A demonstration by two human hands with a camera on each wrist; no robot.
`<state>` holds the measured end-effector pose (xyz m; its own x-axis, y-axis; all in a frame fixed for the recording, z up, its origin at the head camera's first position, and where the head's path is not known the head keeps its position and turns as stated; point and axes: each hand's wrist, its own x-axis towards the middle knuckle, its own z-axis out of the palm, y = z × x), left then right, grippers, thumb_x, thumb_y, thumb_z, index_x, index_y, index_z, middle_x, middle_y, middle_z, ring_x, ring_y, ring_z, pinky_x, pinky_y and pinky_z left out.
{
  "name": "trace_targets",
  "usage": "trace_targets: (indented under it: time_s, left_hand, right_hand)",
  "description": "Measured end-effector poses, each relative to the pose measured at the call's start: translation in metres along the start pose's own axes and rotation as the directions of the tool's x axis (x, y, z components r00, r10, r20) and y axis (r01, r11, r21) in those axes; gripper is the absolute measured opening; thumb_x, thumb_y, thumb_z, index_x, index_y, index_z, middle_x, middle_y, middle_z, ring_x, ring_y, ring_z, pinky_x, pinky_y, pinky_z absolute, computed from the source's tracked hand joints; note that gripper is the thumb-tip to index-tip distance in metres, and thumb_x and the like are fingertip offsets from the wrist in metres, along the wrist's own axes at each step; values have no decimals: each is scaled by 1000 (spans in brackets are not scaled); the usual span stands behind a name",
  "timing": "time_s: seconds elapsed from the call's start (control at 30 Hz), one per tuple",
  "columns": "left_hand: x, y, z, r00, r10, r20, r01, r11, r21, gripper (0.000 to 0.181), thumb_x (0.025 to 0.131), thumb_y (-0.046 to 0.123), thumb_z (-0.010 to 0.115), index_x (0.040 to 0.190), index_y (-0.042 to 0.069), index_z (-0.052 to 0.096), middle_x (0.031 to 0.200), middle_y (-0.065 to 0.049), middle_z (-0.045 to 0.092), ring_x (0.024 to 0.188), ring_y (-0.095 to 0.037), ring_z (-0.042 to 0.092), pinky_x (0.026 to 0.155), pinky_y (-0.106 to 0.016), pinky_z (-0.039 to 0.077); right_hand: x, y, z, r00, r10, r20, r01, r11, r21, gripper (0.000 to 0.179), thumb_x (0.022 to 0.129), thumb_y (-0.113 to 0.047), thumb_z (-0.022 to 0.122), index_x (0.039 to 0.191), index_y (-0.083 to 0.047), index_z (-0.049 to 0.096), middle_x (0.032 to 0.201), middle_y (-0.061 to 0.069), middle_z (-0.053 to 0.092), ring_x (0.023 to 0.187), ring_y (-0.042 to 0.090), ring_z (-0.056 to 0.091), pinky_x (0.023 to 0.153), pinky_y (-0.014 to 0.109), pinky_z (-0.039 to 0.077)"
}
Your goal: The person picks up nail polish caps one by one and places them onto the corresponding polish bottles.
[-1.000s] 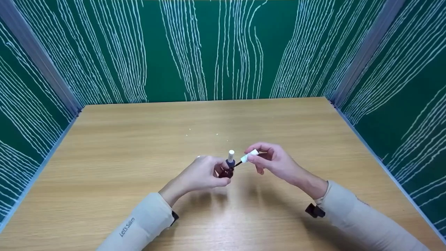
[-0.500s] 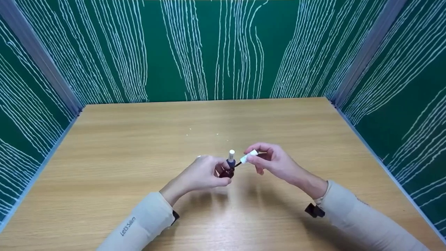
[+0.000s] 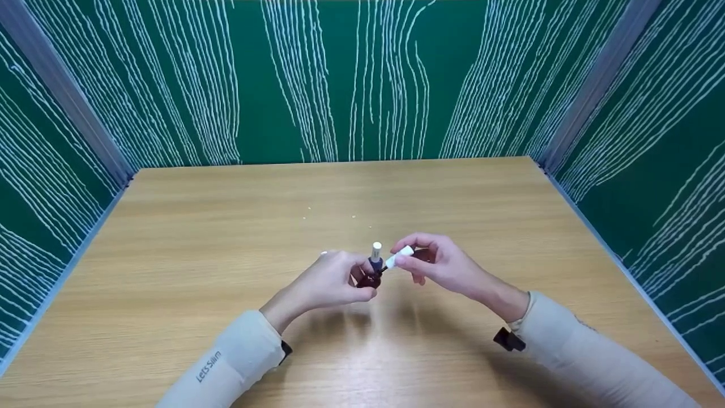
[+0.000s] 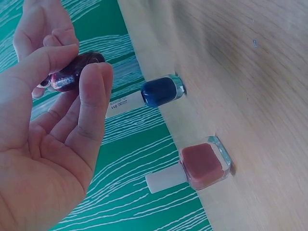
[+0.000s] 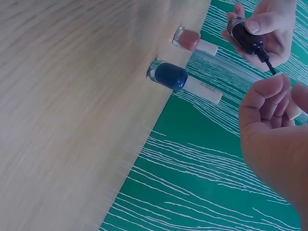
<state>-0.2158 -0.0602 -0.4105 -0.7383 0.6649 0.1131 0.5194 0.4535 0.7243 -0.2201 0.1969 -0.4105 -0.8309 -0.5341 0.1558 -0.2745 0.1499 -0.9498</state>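
Note:
My left hand [image 3: 331, 280] holds a small dark red nail polish bottle [image 4: 72, 73] between thumb and fingers, tilted and clear of the table. With thumb and fingertips, my right hand [image 3: 450, 265] pinches the white cap [image 3: 400, 256] of a brush. Its black stem [image 5: 271, 68] runs into the bottle's neck, and the brush tip is hidden inside. Just beyond the held bottle stands a dark blue nail polish bottle [image 4: 160, 92] with a white cap. A pinkish nail polish bottle [image 4: 202, 163], also white-capped, stands nearby; in the head view my left hand hides most of it.
The wooden table [image 3: 226, 204] carries several tiny white specks beyond the hands. Green walls [image 3: 260, 113] with white wavy lines enclose it at the back and both sides. A dark wrist device [image 3: 510, 340] sits below the right sleeve.
My right hand has shifted slightly left and down with the cap. Less of the black stem shows between cap and bottle neck. The left hand has stayed almost still.

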Motion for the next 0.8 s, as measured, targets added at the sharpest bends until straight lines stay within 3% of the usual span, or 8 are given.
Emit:
trace_targets:
  time_s: [0.33, 0.53, 0.8]
  left_hand:
    - [0, 0, 0, 1000, -19, 10, 19, 1000, -4, 12, 87, 19, 74, 97, 14, 73, 84, 11, 72, 77, -11, 71, 62, -25, 54]
    - [1, 0, 1, 1000, -26, 15, 26, 1000, -2, 11, 87, 19, 74, 97, 15, 73, 83, 13, 72, 76, -6, 69, 62, -25, 54]
    - [2, 2, 3, 1000, 20, -15, -19, 999, 40, 7, 87, 17, 74, 94, 16, 73, 80, 13, 71, 72, -2, 67, 65, -24, 54]
  right_hand:
    - [1, 2, 1, 1000, -9, 13, 9, 1000, 5, 23, 97, -14, 71, 116, -1, 68, 90, 13, 64, 63, 18, 56, 57, 23, 50]
    - [2, 4, 2, 1000, 4, 21, -4, 1000, -31, 28, 97, -19, 71, 116, 0, 67, 91, 19, 63, 62, 19, 56, 57, 26, 49]
    - [3, 4, 5, 999, 1, 42, 0, 1000, -26, 20, 97, -18, 71, 113, -7, 70, 93, 26, 63, 60, 20, 55, 56, 26, 48]
